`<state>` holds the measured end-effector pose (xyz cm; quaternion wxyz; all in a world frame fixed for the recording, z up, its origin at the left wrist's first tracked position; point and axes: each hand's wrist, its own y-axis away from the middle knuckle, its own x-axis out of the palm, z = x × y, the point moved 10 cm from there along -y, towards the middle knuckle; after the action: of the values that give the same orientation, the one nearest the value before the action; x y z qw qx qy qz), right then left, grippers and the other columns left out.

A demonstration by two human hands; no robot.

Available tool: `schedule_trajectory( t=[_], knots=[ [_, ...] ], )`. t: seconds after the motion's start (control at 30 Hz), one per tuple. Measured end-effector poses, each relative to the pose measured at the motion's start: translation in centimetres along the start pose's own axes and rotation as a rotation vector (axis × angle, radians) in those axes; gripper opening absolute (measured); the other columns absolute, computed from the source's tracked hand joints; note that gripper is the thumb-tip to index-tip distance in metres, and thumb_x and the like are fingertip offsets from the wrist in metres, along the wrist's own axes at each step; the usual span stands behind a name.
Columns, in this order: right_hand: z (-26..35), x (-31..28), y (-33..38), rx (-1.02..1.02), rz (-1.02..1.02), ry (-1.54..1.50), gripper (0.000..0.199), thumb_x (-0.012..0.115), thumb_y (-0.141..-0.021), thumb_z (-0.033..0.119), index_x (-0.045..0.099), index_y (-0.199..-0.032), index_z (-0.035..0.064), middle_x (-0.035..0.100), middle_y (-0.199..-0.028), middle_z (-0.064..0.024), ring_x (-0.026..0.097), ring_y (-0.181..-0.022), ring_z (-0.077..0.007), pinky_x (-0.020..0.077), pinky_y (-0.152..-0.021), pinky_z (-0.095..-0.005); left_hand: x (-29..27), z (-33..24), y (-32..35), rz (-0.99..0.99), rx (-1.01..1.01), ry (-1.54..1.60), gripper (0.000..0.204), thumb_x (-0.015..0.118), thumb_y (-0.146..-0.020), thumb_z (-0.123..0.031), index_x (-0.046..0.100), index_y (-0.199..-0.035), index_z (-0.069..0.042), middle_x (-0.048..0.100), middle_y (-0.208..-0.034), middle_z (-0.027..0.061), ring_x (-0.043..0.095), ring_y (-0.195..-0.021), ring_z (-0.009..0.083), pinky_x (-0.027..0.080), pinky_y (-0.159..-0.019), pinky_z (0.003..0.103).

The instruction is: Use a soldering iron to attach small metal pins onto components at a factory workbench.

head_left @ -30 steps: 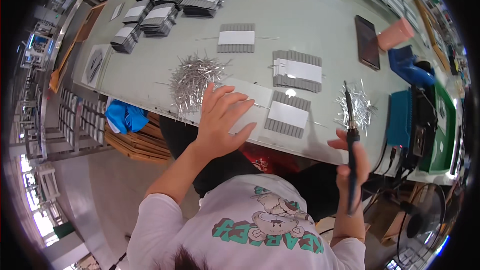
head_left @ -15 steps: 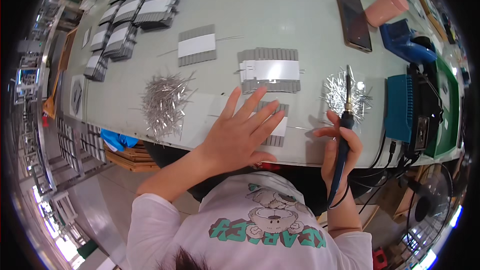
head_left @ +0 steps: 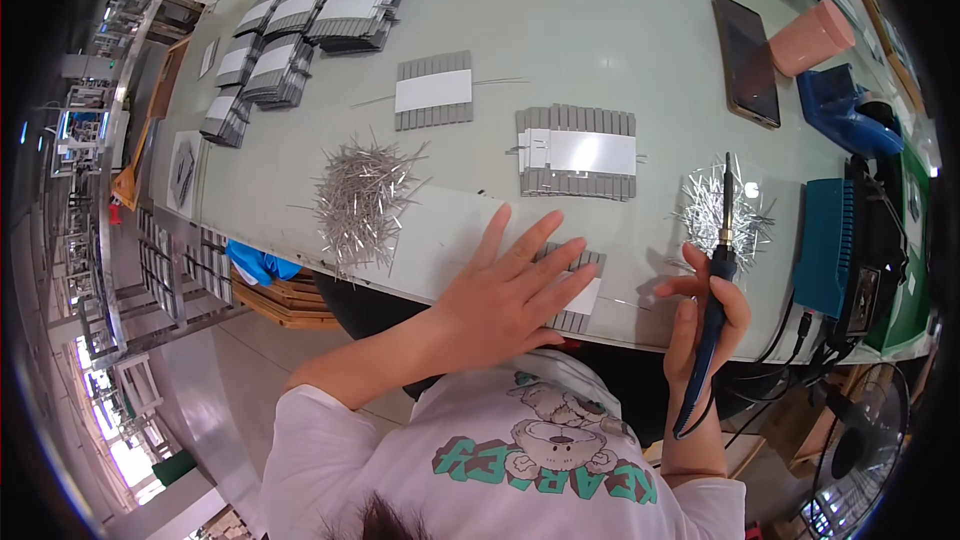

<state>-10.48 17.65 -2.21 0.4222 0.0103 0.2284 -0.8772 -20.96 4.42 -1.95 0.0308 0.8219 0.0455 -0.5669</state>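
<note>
Compared with half a second ago, little changed: left hand (head_left: 512, 292) still flat, fingers spread wide, pressing down on the nearest grey slatted strip (head_left: 578, 292) at the near table edge; right hand (head_left: 712, 312) still curled round the dark-blue soldering iron (head_left: 712, 292), tip held upright over a small heap of shiny wire bits (head_left: 722, 212).

Left hand fully open, gripping nothing, palm and fingers covering most of the strip's white centre band. Right hand closed in a pen-like grip on the iron's handle, cord trailing down off the table edge.

Strip under the left hand – ribbed, matte grey, rectangular, with a smooth white label across the middle. Two more of the same kind further out: a wide one (head_left: 578, 152) just beyond the fingertips, a smaller one (head_left: 433, 90) to its far left. Large loose pile of thin silvery pins (head_left: 362, 202) to the left, bristly and glinting. Stacks of similar grey strips (head_left: 300, 10) along the far left edge.

Table (head_left: 590, 30) pale green, smooth, near edge curving just under the wrists. Teal soldering station (head_left: 825, 245) close at the right, a dark phone (head_left: 746, 60) and a pink cup (head_left: 810, 38) beyond it – right side crowded, broad bare surface through the far middle.
</note>
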Motion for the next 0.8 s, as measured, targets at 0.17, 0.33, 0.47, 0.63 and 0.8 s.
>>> schedule_trajectory(
  t=[0.17, 0.33, 0.47, 0.63, 0.8],
  knots=[
    [0.2, 0.0, -0.2, -0.017, -0.015, -0.011, 0.030, 0.048, -0.096, 0.014, 0.037, -0.124, 0.0096, 0.055, -0.122, -0.0259, 0.062, -0.077, -0.0191, 0.0484, -0.078, -0.0317, -0.1, -0.2, -0.3, -0.057, -0.012, 0.074, 0.079, 0.077, -0.064, -0.040, 0.048, -0.132, -0.013, 0.045, -0.137, 0.0085, 0.029, -0.136, 0.0345, 0.008, -0.110, 0.062],
    [-0.1, -0.3, 0.1, -0.003, -0.024, 0.003, 0.030, 0.048, -0.096, 0.014, 0.038, -0.124, 0.0092, 0.054, -0.122, -0.0266, 0.062, -0.080, -0.0183, 0.0480, -0.079, -0.0304, -0.3, -1.2, -0.9, -0.135, 0.045, 0.150, 0.077, 0.080, -0.056, -0.037, 0.056, -0.124, -0.013, 0.050, -0.132, 0.0097, 0.032, -0.134, 0.0339, 0.008, -0.110, 0.061],
    [-0.1, -0.4, 0.1, 0.009, -0.044, 0.021, 0.030, 0.048, -0.096, 0.014, 0.038, -0.124, 0.0091, 0.054, -0.123, -0.0264, 0.061, -0.080, -0.0181, 0.0476, -0.080, -0.0299, -0.6, -1.2, -1.1, -0.167, 0.064, 0.206, 0.078, 0.081, -0.054, -0.037, 0.057, -0.124, -0.012, 0.052, -0.130, 0.0096, 0.033, -0.134, 0.0340, 0.009, -0.110, 0.061],
    [-0.1, 0.0, -0.3, 0.012, -0.030, 0.036, 0.030, 0.048, -0.096, 0.014, 0.037, -0.124, 0.0090, 0.055, -0.122, -0.0262, 0.061, -0.079, -0.0181, 0.0478, -0.079, -0.0299, -0.6, -0.7, -0.7, -0.151, 0.034, 0.156, 0.075, 0.081, -0.054, -0.036, 0.058, -0.122, -0.013, 0.052, -0.129, 0.0100, 0.036, -0.132, 0.0337, 0.008, -0.108, 0.063],
    [-0.2, -0.4, 0.3, 0.005, -0.057, 0.036, 0.031, 0.047, -0.096, 0.014, 0.036, -0.125, 0.0092, 0.054, -0.122, -0.0263, 0.061, -0.078, -0.0182, 0.0478, -0.079, -0.0309, -1.4, -1.0, -0.2, -0.154, 0.041, 0.153, 0.073, 0.080, -0.055, -0.037, 0.058, -0.122, -0.016, 0.053, -0.125, 0.0093, 0.037, -0.131, 0.0330, 0.008, -0.107, 0.065]
  ],
)
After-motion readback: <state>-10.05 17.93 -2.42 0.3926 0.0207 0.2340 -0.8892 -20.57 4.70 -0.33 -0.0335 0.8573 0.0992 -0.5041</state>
